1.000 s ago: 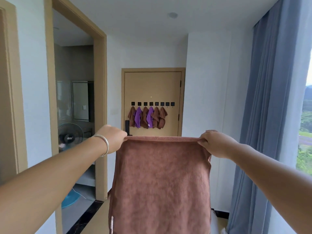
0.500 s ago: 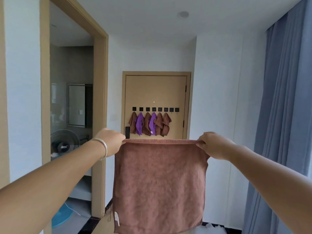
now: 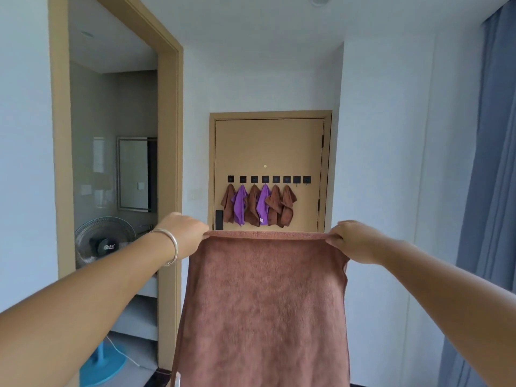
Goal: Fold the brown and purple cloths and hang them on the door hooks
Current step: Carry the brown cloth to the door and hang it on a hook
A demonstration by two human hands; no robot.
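- Head view: one brown cloth point(image 3: 265, 308) hangs in front of the person, spread flat between two hands.
- The left hand point(image 3: 185, 231) pinches the cloth's upper left corner; a silver bracelet point(image 3: 171, 247) circles that wrist.
- The right hand point(image 3: 356, 241) pinches the upper right corner, fingers curled over the hem.
- The top edge runs taut and level from one grip to the other; the rest of the cloth drops straight below both grips and runs out of the bottom of the frame.
- On the far door point(image 3: 269, 152) sits a row of eight black hooks point(image 3: 268, 179).
- Six folded cloths hang from the six leftmost hooks: four hung brown cloths point(image 3: 275, 205) and two purple cloths point(image 3: 239, 203), the purple ones second and fourth from the left.
- The two rightmost hooks carry nothing.
- One fan point(image 3: 104, 241) stands in the side room on the left, and a blue curtain point(image 3: 491, 191) hangs along the right edge.
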